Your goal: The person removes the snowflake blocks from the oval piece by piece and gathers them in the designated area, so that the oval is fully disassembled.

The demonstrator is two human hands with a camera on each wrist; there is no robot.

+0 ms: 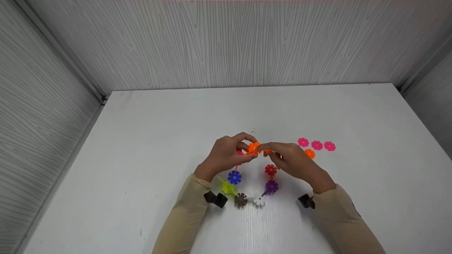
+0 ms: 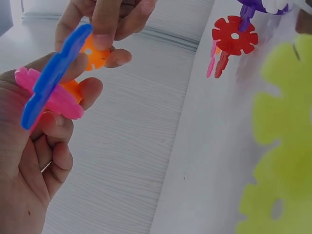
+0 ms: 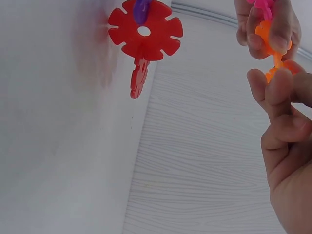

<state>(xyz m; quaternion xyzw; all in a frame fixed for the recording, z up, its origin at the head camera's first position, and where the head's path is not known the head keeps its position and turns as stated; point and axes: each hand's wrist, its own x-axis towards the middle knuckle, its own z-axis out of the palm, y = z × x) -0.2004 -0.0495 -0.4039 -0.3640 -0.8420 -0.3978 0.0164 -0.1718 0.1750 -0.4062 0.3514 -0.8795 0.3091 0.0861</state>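
Note:
Above the white table, my left hand [image 1: 224, 151] pinches an orange notched disc [image 1: 253, 147] between thumb and fingers. My right hand [image 1: 293, 157] meets it from the right and pinches a second orange disc [image 3: 271, 74], which touches the first edge to edge. A pink disc [image 2: 63, 100] joins the left-hand piece to a chain of slotted discs. From there the chain curves through a blue disc [image 1: 234, 177], yellow-green discs [image 1: 228, 187], a brown disc [image 1: 241, 200], a white disc [image 1: 259, 201], a purple disc [image 1: 271, 187] and a red disc [image 1: 271, 169]. Fingers partly hide both orange discs.
Right of my right hand, pink discs [image 1: 316, 145] lie in a row on the table [image 1: 169, 120]. One loose orange disc [image 1: 310, 153] sits just below them, close to that hand. Grey wood-grain panels [image 1: 233, 46] stand behind the table and at its sides.

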